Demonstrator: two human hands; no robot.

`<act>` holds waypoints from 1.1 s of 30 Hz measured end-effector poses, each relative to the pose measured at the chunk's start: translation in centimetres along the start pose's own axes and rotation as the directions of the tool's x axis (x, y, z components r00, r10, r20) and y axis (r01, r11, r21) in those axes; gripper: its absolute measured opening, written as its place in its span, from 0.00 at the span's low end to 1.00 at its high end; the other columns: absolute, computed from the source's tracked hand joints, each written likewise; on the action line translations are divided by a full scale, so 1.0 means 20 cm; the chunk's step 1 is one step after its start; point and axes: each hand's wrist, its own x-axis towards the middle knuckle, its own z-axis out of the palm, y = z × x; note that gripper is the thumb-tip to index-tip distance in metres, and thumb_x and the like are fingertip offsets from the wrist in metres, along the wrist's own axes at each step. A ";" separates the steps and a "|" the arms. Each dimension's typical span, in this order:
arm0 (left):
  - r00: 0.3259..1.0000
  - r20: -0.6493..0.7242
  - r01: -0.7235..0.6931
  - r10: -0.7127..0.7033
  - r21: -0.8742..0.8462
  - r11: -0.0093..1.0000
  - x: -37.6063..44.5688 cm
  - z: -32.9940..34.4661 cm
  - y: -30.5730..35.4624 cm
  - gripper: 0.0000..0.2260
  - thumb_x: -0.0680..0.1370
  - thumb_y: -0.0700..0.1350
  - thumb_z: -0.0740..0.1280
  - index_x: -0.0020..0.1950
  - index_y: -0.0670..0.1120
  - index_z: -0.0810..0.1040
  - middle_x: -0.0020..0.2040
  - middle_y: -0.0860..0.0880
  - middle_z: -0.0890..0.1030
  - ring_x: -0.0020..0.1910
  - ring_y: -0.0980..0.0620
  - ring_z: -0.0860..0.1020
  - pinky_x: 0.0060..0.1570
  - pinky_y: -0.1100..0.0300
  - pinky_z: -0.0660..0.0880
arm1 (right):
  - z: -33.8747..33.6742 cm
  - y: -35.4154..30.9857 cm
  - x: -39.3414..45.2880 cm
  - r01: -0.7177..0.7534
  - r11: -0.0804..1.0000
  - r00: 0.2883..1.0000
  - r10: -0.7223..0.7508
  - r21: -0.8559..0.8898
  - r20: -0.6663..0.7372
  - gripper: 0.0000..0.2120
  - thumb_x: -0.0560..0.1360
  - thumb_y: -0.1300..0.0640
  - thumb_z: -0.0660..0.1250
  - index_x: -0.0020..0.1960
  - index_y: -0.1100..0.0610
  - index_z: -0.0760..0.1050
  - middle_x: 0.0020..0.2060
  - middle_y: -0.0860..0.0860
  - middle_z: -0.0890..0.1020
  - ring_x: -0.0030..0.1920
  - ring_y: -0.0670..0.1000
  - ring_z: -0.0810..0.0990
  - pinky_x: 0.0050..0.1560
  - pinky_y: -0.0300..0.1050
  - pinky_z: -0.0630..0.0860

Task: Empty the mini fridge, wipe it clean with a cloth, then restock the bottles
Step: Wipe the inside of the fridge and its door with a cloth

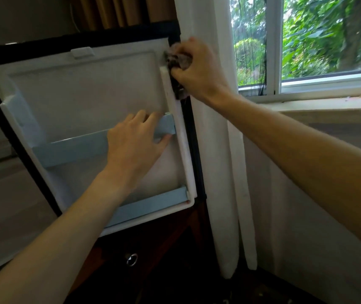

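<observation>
Standing at a corner beside a window [328, 40] with greenery outside, a white curtain [214, 150] hanging just beside the open mini fridge door [87, 95], and a dark wooden cabinet [153, 249] with a round metal knob [131, 259] below.

Wiping in progress, judging by the layout: gripping a bunched dark cloth [178, 60] in the right hand [197, 69], fingers curled around it, and pressing it against the upper right edge of the door, at the white gasket [175, 102]. Bracing the door with the left hand [135, 141], fingers straight and spread, resting flat over the upper door shelf rail [76, 148] with the thumb hooked at the rail's right end.

For a good result, likely worth:
- keeping the left hand steady on the rail, preventing the door from swinging away under pressure
- drawing the cloth down along the gasket in one continuous pass, working into the fold
- turning the cloth to a fresh face once soiled
- avoiding catching the curtain against the door edge

Showing no bottles on the door shelves: both the upper rail and the lower door shelf rail [153, 205] holding nothing visible. Fridge interior mostly out of frame at left, so contents there not determinable. Restocking appearing not yet begun
</observation>
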 end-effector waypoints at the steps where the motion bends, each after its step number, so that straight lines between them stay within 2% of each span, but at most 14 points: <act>1: 1.000 -0.005 0.000 0.000 0.001 1.000 0.00 0.00 0.00 0.20 0.77 0.59 0.70 0.64 0.49 0.79 0.49 0.47 0.81 0.44 0.45 0.80 0.34 0.57 0.64 | 0.00 -0.01 0.05 0.017 1.000 1.000 -0.017 -0.017 -0.014 0.09 0.72 0.55 0.69 0.51 0.57 0.79 0.46 0.46 0.74 0.42 0.40 0.73 0.44 0.23 0.66; 5: 1.000 -0.007 0.012 -0.012 0.001 1.000 -0.01 0.00 0.00 0.20 0.77 0.59 0.70 0.65 0.50 0.78 0.49 0.47 0.80 0.44 0.44 0.79 0.35 0.56 0.63 | 0.04 0.05 -0.11 0.011 1.000 1.000 -0.011 -0.005 0.016 0.11 0.72 0.56 0.69 0.53 0.56 0.78 0.48 0.46 0.75 0.45 0.42 0.74 0.48 0.29 0.70; 9: 0.999 0.011 0.038 -0.038 0.000 0.999 0.00 0.00 0.01 0.20 0.78 0.60 0.68 0.64 0.49 0.78 0.50 0.47 0.79 0.47 0.44 0.78 0.36 0.55 0.64 | 0.16 0.18 -0.64 -0.037 0.999 0.989 0.043 -0.039 0.144 0.17 0.74 0.59 0.70 0.62 0.57 0.76 0.55 0.49 0.76 0.54 0.46 0.77 0.56 0.40 0.76; 11: 0.999 0.013 0.036 -0.036 -0.003 0.999 0.00 0.01 0.01 0.20 0.78 0.60 0.68 0.64 0.49 0.78 0.51 0.47 0.79 0.48 0.44 0.78 0.37 0.54 0.64 | 0.22 0.24 -0.92 -0.072 0.997 0.973 0.075 -0.025 0.217 0.14 0.76 0.60 0.68 0.61 0.58 0.76 0.56 0.49 0.77 0.54 0.43 0.77 0.56 0.39 0.77; 14: 1.000 0.003 0.031 -0.031 -0.007 1.000 0.00 0.00 0.01 0.20 0.78 0.59 0.68 0.64 0.49 0.78 0.50 0.47 0.79 0.47 0.44 0.78 0.37 0.55 0.64 | 0.26 0.28 -1.18 -0.109 0.994 0.945 0.107 -0.013 0.307 0.12 0.74 0.65 0.71 0.57 0.62 0.78 0.57 0.50 0.77 0.49 0.35 0.75 0.54 0.31 0.75; 17: 1.000 0.000 0.028 -0.028 -0.002 1.000 0.00 0.00 0.00 0.19 0.78 0.60 0.69 0.63 0.49 0.79 0.50 0.47 0.80 0.47 0.45 0.79 0.36 0.55 0.64 | 0.21 0.26 -1.10 -0.128 0.992 0.927 0.115 0.013 0.356 0.13 0.73 0.63 0.73 0.57 0.59 0.79 0.59 0.51 0.78 0.54 0.40 0.76 0.58 0.37 0.77; 19: 1.000 0.004 0.019 -0.019 -0.016 1.000 0.00 0.01 0.00 0.19 0.78 0.60 0.68 0.63 0.49 0.79 0.49 0.47 0.79 0.46 0.45 0.78 0.36 0.55 0.65 | 0.15 0.19 -0.87 -0.090 0.996 0.956 0.080 0.021 0.282 0.15 0.73 0.61 0.72 0.59 0.56 0.78 0.57 0.50 0.78 0.55 0.43 0.76 0.57 0.36 0.76; 22: 1.000 0.001 0.014 -0.014 -0.017 1.000 0.00 0.00 0.00 0.20 0.78 0.60 0.68 0.64 0.49 0.78 0.49 0.47 0.79 0.45 0.44 0.79 0.35 0.55 0.65 | 0.07 0.09 -0.44 -0.013 1.000 0.992 0.012 0.007 0.128 0.14 0.73 0.58 0.70 0.59 0.56 0.77 0.51 0.48 0.76 0.51 0.46 0.76 0.55 0.42 0.77; 26: 1.000 -0.008 0.009 -0.009 0.010 1.000 0.00 0.00 0.00 0.21 0.78 0.59 0.69 0.66 0.50 0.78 0.49 0.47 0.80 0.45 0.44 0.79 0.35 0.56 0.62 | -0.01 0.04 -0.10 0.111 0.988 0.990 -0.100 -0.108 0.101 0.11 0.74 0.55 0.70 0.56 0.57 0.78 0.51 0.48 0.75 0.49 0.45 0.75 0.54 0.36 0.76; 29: 1.000 -0.006 0.014 -0.014 -0.002 1.000 0.00 0.00 0.00 0.21 0.78 0.59 0.69 0.67 0.50 0.77 0.50 0.46 0.80 0.46 0.43 0.79 0.35 0.55 0.63 | 0.02 0.05 -0.14 0.140 0.979 0.990 -0.133 -0.146 0.055 0.11 0.74 0.57 0.69 0.55 0.58 0.77 0.50 0.47 0.74 0.47 0.44 0.74 0.51 0.32 0.74; 31: 1.000 0.001 0.016 -0.016 -0.008 1.000 0.00 0.00 0.00 0.21 0.78 0.60 0.68 0.65 0.49 0.78 0.50 0.46 0.80 0.46 0.43 0.79 0.35 0.54 0.65 | 0.07 0.08 -0.30 0.112 0.985 0.993 -0.106 -0.129 0.054 0.12 0.73 0.59 0.69 0.56 0.58 0.77 0.51 0.48 0.75 0.48 0.45 0.75 0.51 0.33 0.74; 33: 1.000 0.010 0.017 -0.017 -0.008 1.000 0.00 0.00 0.00 0.20 0.78 0.60 0.67 0.64 0.49 0.78 0.51 0.46 0.79 0.47 0.44 0.78 0.36 0.54 0.66 | 0.13 0.14 -0.53 0.088 0.991 0.991 -0.077 -0.097 0.111 0.13 0.74 0.60 0.69 0.58 0.60 0.77 0.56 0.51 0.76 0.53 0.47 0.77 0.55 0.37 0.75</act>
